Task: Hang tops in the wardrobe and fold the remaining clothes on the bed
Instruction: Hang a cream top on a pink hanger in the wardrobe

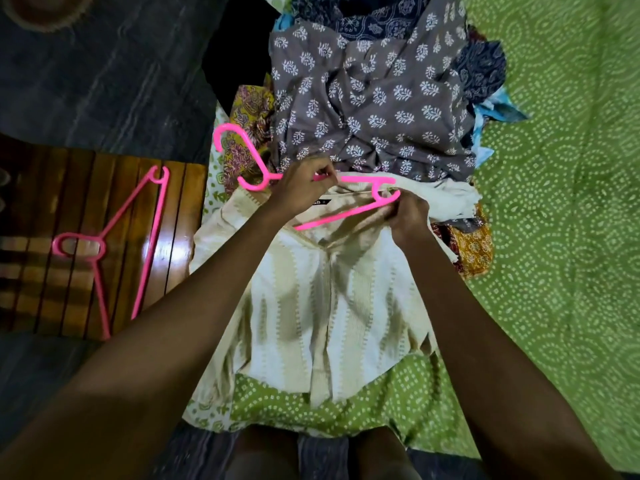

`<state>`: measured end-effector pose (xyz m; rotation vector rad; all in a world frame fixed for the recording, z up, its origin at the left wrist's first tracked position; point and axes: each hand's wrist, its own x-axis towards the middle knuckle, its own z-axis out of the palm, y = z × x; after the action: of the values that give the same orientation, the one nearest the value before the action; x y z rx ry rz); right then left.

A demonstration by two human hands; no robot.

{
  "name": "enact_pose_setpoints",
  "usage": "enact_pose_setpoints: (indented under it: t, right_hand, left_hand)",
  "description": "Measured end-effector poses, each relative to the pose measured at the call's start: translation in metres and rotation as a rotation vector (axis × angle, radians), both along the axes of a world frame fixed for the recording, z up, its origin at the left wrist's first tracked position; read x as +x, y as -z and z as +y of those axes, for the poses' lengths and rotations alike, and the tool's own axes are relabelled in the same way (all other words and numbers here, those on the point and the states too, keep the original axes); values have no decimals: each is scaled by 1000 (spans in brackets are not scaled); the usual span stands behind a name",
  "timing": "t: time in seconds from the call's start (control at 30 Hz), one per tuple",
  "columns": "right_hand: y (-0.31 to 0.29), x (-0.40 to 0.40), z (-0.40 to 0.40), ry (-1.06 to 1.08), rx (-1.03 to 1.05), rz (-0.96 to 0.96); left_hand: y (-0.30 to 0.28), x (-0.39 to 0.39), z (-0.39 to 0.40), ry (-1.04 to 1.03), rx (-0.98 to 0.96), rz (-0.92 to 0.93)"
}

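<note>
A cream top (311, 306) with pale beige vertical stripes and a buttoned front lies flat on the bed (571, 237), collar away from the person and hem toward them. Its neckline is mostly covered by both hands; a dark label at the collar shows only in part, its lettering too cut off to read. A pink plastic hanger (349, 211) lies across the collar, hook pointing out to the person's left. How far its arms sit inside the neck opening is hard to make out, since the hands hide the middle and one end.

The left hand (304, 188) has its fingers (323, 173) curled round the hanger's top bar near the neck of the hook. The right hand (407, 216) pinches the collar fabric together with the hanger's end; its fingertips are tucked under and cannot be seen.

Just beyond the top is a heap of clothes, uppermost a grey kurta with white leaf print (374, 105), with dark blue, yellow and light blue pieces showing at the edges. The bed carries a green sheet with white dotted circles. To the left, a second pink hanger (131, 244) lies on a glossy slatted wooden surface (52, 296), well apart from the top.
</note>
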<state>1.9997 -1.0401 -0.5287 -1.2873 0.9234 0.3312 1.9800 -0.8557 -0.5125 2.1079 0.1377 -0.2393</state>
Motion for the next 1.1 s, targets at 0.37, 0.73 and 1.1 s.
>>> enact_pose_setpoints:
  t: [0.37, 0.73, 1.1]
  right_hand:
    - [-41, 2, 6, -450, -748, -284]
    - [-4, -64, -9, -1227, -703, -41]
    - [8, -5, 78, -1452, -761, -531]
  left_hand:
    - [6, -17, -31, 79, 182, 77]
    - [26, -59, -12, -254, 116, -191]
    - [79, -62, 81, -414, 331, 285]
